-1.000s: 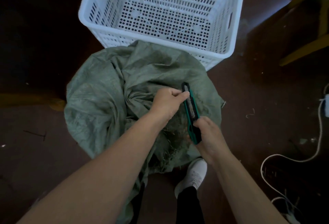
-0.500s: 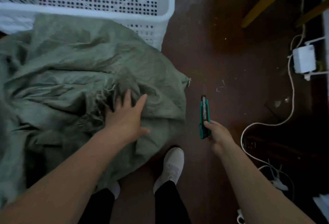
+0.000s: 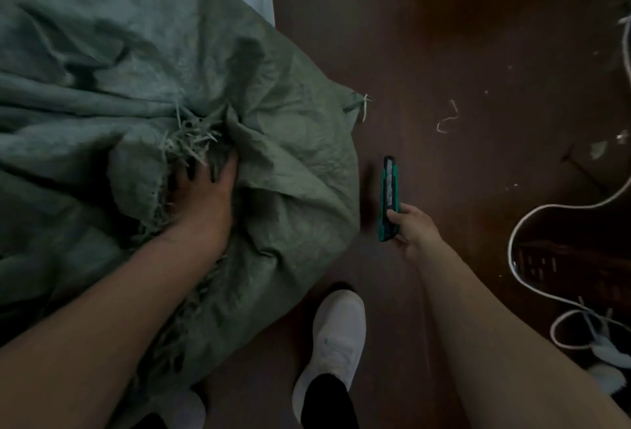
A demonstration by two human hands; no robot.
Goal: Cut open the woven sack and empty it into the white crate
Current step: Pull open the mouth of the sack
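left hand [image 3: 201, 201] inside frayed woven sack [image 3: 293, 159], right hand [image 3: 415, 228] gripping cutter [image 3: 389, 189]

No word, label, brand or number can be read anywhere in the head view. The green utility knife [image 3: 389, 200] and the woven sack [image 3: 136, 87] carry no marking that can be made out, the picture being dim and soft
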